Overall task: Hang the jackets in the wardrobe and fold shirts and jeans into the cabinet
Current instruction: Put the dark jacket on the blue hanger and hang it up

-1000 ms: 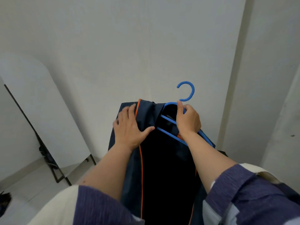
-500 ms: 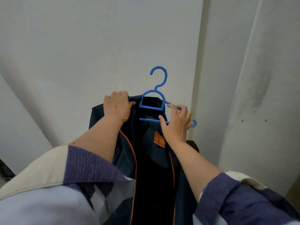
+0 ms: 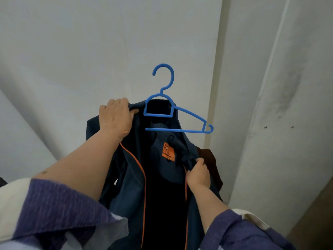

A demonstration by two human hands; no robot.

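A dark navy jacket [image 3: 162, 177] with orange piping and an orange neck label hangs in front of me, front open. A blue plastic hanger [image 3: 167, 109] sits in its collar: the left arm is inside the left shoulder, the right arm sticks out bare. My left hand [image 3: 117, 118] is shut on the jacket's left shoulder over the hanger and holds it up. My right hand [image 3: 197, 173] pinches the jacket's right front edge below the collar, well under the bare hanger arm.
A plain white wall [image 3: 90, 51] fills the background, with a vertical corner [image 3: 216, 87] just right of the hanger. Something brown [image 3: 210, 159] shows behind the jacket's right side. My striped purple and cream sleeves [image 3: 54, 213] fill the lower corners.
My right hand has let go of the hanger's right arm and dropped to grip the jacket's right front edge. The view has swung a little to the right.
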